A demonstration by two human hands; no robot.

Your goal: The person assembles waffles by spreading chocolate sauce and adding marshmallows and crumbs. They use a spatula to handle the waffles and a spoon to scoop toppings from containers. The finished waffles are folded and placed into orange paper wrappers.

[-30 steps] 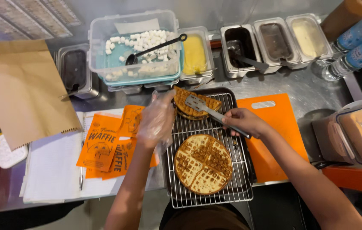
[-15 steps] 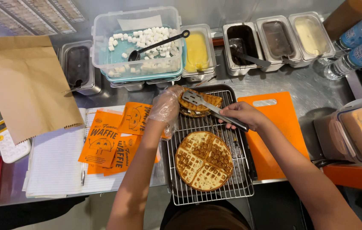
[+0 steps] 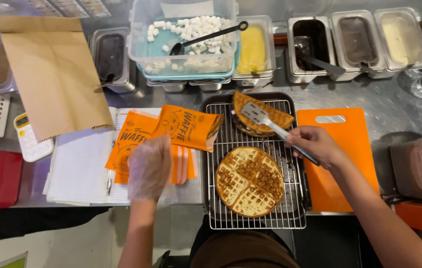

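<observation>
At a steel counter, the right hand [image 3: 315, 145] grips a metal spatula [image 3: 265, 121] resting on the folded waffle [image 3: 258, 116] at the wire rack's [image 3: 255, 221] far edge. The gloved left hand [image 3: 149, 168], fingers loosely open, hovers over orange waffle sleeves [image 3: 183, 128] beside the rack.

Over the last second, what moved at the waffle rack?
The gloved left hand left the folded waffle at the rack's far end and drew back over the orange paper sleeves. The right hand keeps the metal spatula on that waffle. The round waffle and wire rack stayed put.
</observation>
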